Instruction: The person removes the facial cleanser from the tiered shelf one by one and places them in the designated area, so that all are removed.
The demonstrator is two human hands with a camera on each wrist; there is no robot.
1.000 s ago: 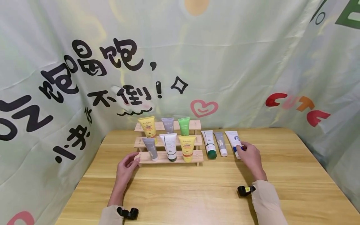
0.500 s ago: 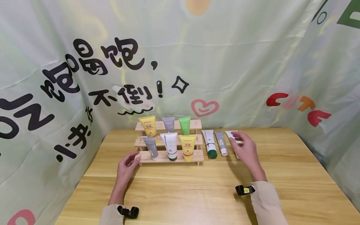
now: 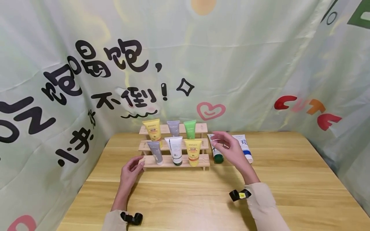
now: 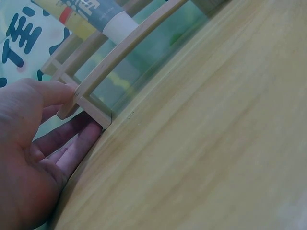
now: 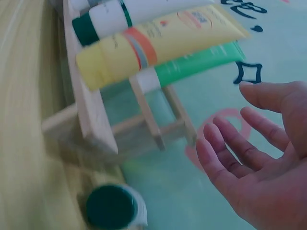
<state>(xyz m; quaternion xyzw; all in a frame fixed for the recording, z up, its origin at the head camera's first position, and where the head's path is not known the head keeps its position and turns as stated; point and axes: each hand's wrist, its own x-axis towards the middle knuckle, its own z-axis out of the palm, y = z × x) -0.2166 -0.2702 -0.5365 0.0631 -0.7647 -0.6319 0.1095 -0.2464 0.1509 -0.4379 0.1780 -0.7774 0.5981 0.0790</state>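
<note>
A three-step wooden display rack (image 3: 185,162) carries several squeeze tubes. On its front step are a grey tube (image 3: 156,153), a white tube (image 3: 175,150) and a yellow tube (image 3: 193,152). My left hand (image 3: 131,171) grips the left end of that step; the left wrist view shows the thumb on the board end (image 4: 72,106) and fingers below. Holding nothing, my right hand (image 3: 229,149) hovers over the tubes lying right of the rack, its fingers spread in the right wrist view. Under it, a green-capped white tube (image 3: 218,157) is partly covered.
Higher steps bear another yellow tube (image 3: 153,131), a grey-violet tube (image 3: 173,128) and a green tube (image 3: 189,129). A white and blue tube (image 3: 244,149) lies right of my right hand. A printed curtain (image 3: 248,80) hangs behind the wooden table (image 3: 185,199).
My right hand has let go of the white and blue tube and moved left, above the other lying tubes. The lying grey tube is now hidden behind it. My left hand stays put.
</note>
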